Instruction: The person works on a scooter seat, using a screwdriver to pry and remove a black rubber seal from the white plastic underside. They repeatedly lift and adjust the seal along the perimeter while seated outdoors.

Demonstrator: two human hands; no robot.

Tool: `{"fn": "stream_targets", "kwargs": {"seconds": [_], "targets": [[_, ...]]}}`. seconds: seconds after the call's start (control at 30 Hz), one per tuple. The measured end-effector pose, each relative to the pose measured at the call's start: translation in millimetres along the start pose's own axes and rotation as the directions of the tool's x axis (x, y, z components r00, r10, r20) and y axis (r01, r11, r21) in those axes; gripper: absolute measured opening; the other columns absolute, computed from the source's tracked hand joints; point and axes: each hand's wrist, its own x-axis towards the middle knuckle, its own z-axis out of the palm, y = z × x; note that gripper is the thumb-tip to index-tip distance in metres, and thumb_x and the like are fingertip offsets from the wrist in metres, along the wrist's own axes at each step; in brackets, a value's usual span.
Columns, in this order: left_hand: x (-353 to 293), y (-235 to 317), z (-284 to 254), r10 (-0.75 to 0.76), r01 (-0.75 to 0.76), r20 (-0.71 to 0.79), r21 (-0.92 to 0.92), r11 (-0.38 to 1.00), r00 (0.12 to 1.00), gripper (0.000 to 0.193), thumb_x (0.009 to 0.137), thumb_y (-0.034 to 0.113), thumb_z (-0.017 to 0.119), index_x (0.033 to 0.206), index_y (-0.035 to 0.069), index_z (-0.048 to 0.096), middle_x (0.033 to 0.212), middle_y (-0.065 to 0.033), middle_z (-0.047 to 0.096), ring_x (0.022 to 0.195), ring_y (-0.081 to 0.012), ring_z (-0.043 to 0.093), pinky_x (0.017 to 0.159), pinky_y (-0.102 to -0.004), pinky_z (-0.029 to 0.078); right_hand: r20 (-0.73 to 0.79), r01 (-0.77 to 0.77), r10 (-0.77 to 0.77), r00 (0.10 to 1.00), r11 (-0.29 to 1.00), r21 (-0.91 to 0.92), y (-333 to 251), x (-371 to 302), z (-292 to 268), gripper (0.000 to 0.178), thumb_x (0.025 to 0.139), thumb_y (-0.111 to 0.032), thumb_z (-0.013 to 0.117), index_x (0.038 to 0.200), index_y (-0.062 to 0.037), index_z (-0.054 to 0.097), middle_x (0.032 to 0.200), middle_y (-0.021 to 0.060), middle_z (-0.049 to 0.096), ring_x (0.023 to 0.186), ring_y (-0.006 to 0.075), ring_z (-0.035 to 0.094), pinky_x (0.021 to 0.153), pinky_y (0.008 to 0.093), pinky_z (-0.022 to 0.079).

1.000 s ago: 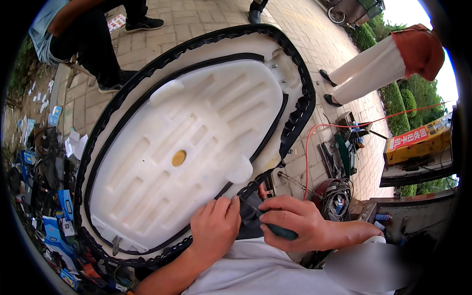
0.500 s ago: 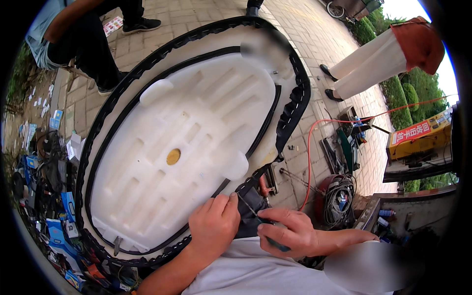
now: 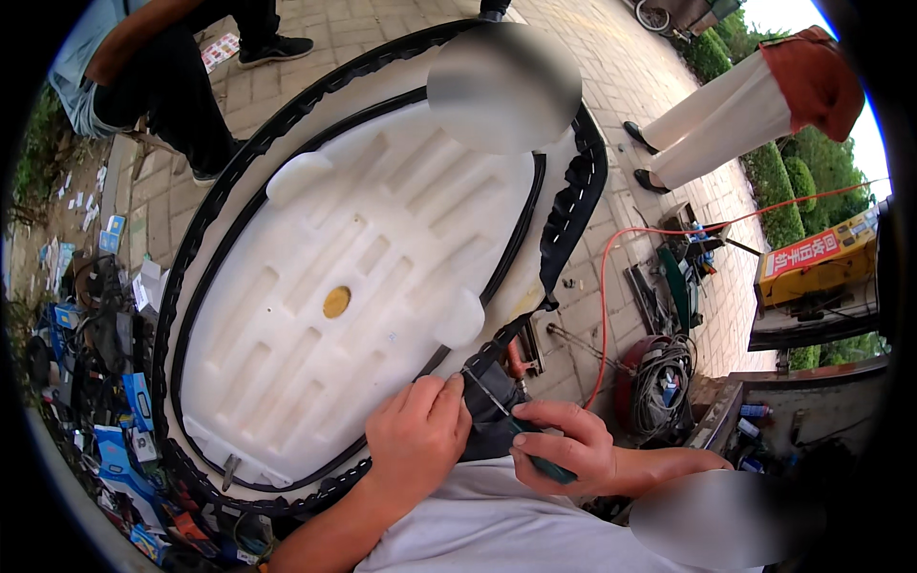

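Observation:
A large seat, upside down, lies before me, its white plastic base (image 3: 325, 258) facing up. Around the base runs a black cover edge (image 3: 573, 181), folded over and dotted with pale staple-like marks. My left hand (image 3: 418, 430) is closed on the near right part of that edge, thumb and fingers pinching the black material. In my right hand (image 3: 568, 444) is a screwdriver (image 3: 549, 466) with a dark green handle and thin metal shaft. Its shaft slants up left to the cover edge beside my left fingertips; whether the tip is under a staple I cannot tell.
Small boxes and clutter (image 3: 119, 468) lie along the left. A red hose (image 3: 607, 315) crosses the paving at right, near tools (image 3: 678, 286) and a coiled cable (image 3: 659, 382). One person (image 3: 172, 105) sits at far left; another (image 3: 707, 124) stands at far right.
My right hand and the screwdriver have shifted slightly to the right. My left hand keeps its pinch on the cover edge, almost unmoved.

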Motion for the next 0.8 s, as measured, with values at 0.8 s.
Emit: {"fn": "stream_targets", "kwargs": {"seconds": [0.8], "targets": [[17.5, -3.9, -28.4, -0.332, 0.271, -0.099, -0.384, 0.883, 0.938, 0.011, 0.083, -0.007, 0.069, 0.093, -0.002, 0.069, 0.075, -0.0086, 0.062, 0.061, -0.0138, 0.06, 0.056, -0.0256, 0.048, -0.103, -0.141, 0.224, 0.969, 0.846, 0.515, 22.5, 2.7, -21.6, 0.027, 0.076, 0.003, 0.078, 0.101, 0.0006, 0.068, 0.112, 0.0257, 0.068, 0.086, 0.0287, 0.074, 0.077, 0.0363, 0.061]]}}
